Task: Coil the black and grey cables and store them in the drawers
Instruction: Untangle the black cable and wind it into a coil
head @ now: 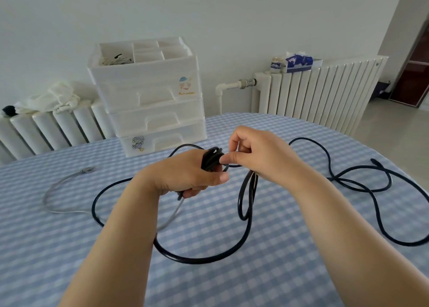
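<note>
Several turns of the black cable (210, 160) are wound around the left hand (185, 174), whose fingers are curled on the bundle above the checked tablecloth (232, 283). One strand is pinched by the right hand (250, 153) beside the coil. Long black loops are spread across the cloth. A grey cable (58, 190) is laid to the left, and the white drawers (153, 107) are set behind, all closed.

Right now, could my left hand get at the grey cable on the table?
Probably not yet. The path to the grey cable is bare tablecloth, but the left hand grips wound loops of the black cable, and the right hand pinches that same cable.
</note>
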`<state>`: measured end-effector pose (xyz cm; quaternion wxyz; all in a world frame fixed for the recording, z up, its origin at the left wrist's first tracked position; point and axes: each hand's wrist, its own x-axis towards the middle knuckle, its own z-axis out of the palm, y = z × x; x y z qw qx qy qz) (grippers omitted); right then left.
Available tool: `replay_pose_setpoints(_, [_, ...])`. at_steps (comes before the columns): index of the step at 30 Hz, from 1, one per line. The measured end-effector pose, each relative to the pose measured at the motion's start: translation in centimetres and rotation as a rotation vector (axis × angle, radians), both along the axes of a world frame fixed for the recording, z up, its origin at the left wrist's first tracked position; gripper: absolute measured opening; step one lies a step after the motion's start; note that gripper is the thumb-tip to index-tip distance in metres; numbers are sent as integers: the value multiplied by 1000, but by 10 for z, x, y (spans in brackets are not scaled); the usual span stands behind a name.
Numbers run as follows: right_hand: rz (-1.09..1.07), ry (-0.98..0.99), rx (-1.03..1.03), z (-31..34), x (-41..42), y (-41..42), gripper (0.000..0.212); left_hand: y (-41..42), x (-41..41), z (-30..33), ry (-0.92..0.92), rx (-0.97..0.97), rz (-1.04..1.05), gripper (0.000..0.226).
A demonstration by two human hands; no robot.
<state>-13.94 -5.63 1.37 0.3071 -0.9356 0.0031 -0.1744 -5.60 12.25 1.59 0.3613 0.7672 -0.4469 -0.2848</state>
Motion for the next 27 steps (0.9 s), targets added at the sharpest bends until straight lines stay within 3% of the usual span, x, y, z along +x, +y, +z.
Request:
replay_pose_setpoints(3, [-1,-56,32,0,0,2,26,-2,1,-3,35,-16,33,38])
replay_pose_setpoints(6, [103,-85,155,4,2,5,14,2,3,-3,194,-121,46,34])
replay_pose_setpoints(10, [315,5,416,9,1,3,41,9,5,-1,407,-274,40,34])
replay_pose_setpoints(13, [344,79,498,15,-2,-3,50,11,6,1,527,-422,65,36])
replay_pose_setpoints(16, [326,198,409,19,-8,-7,46,9,8,2,555,-529,138,36])
replay_pose_setpoints(23, [151,501,72,19,-7,-11,42,-5,1,2,421,-776,356,40])
replay_pose_setpoints(27, [66,579,-135,18,-8,-5,48,-6,1,0,535,-896,338,40])
